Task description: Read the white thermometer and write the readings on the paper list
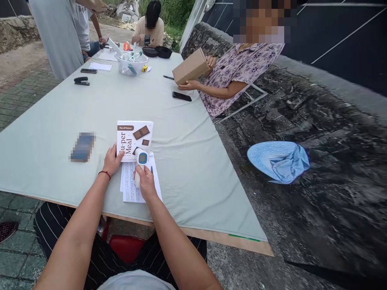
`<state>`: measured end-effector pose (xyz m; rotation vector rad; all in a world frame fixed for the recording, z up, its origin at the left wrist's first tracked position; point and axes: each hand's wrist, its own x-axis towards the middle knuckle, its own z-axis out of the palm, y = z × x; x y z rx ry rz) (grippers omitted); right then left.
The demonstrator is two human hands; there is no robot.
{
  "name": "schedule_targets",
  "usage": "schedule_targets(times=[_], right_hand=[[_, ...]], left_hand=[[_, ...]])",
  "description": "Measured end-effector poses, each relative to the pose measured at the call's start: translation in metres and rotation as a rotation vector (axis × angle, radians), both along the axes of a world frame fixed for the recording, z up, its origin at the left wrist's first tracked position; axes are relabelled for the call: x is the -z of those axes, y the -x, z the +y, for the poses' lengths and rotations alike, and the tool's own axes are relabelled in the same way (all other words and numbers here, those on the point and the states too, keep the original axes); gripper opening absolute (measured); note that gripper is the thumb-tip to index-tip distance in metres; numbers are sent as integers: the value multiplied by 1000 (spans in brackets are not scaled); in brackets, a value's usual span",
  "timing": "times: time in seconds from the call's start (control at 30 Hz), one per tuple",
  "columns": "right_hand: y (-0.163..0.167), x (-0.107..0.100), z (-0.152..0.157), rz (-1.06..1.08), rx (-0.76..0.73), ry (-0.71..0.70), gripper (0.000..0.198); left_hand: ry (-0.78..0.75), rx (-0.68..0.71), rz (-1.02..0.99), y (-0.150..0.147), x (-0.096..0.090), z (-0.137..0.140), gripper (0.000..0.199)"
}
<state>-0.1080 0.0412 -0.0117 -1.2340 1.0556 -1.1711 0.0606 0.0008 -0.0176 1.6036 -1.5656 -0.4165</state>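
My left hand (113, 159) grips the lower left edge of a white box (127, 139) printed with brown bars and the words "NutriMotion" and "Meal". In my right hand (147, 184) is a white infrared thermometer (137, 178) with a blue-framed screen, held upright by its handle. Its head overlaps the box's lower right corner. Beneath them on the table lie sheets of paper (130, 194) covered in writing, with a dark pen (152, 170) partly visible on them.
The cloth-covered table (196, 193) stretches forward. A phone-like object (82, 147) lies left, a black phone (182, 96) right. Farther back are a stapler (81, 81) and a clear plastic basket (131, 66). At right, a person holds a cardboard box (191, 67); others are at the far end.
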Motion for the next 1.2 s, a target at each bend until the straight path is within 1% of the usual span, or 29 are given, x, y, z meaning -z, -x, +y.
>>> schedule_targets(times=[0.1, 0.13, 0.6, 0.77, 0.83, 0.93, 1.07, 1.2], right_hand=[[-1, 2, -1, -93, 4, -109, 45], [-1, 3, -2, -99, 14, -124, 46], [0, 4, -4, -186, 4, -191, 45], [0, 3, -4, -256, -5, -248, 45], [1, -2, -3, -290, -31, -273, 45], [3, -14, 2, -325, -53, -296, 45], [12, -34, 14, -337, -43, -297, 44], [27, -51, 29, -330, -27, -278, 41]], left_hand=[[4, 1, 3, 0, 2, -1, 61], [1, -3, 5, 0, 3, -1, 62], [20, 7, 23, 1, -1, 0, 66], [7, -8, 68, -2, 2, 0, 61], [10, -6, 85, -3, 3, -1, 59], [20, -5, 109, -5, 4, -1, 59], [10, -7, 140, -8, 6, -1, 65], [55, 6, 162, -10, 10, -2, 66]])
